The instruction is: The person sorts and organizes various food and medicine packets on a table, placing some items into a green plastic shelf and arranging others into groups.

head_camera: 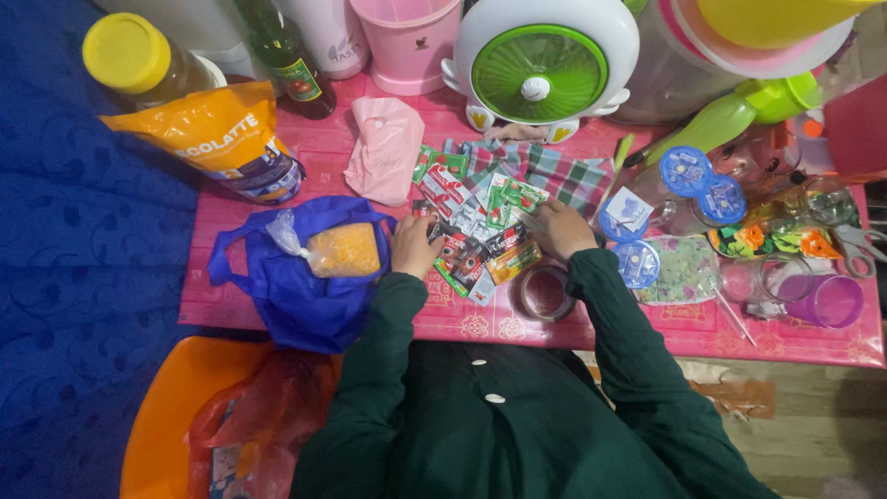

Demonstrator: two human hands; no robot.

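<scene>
Both hands rest on a heap of small sachets (476, 222) on the pink table (647, 328). The left hand (414, 245) lies curled at the heap's edge, just beside a blue bag (277, 286); the right hand (559, 229) presses flat on the packets, a tape roll (543, 294) near its wrist. Whether either pinches one, I cannot tell.

Both arms extend forward from the torso, elbows bent, forearms converging toward the centre. Both are covered to the wrist by dark green sleeves. The left hand (415, 246) is palm down, fingers curled inward, knuckles uppermost. The right hand (557, 228) is palm down, fingers directed leftward. The hands are apart.
</scene>
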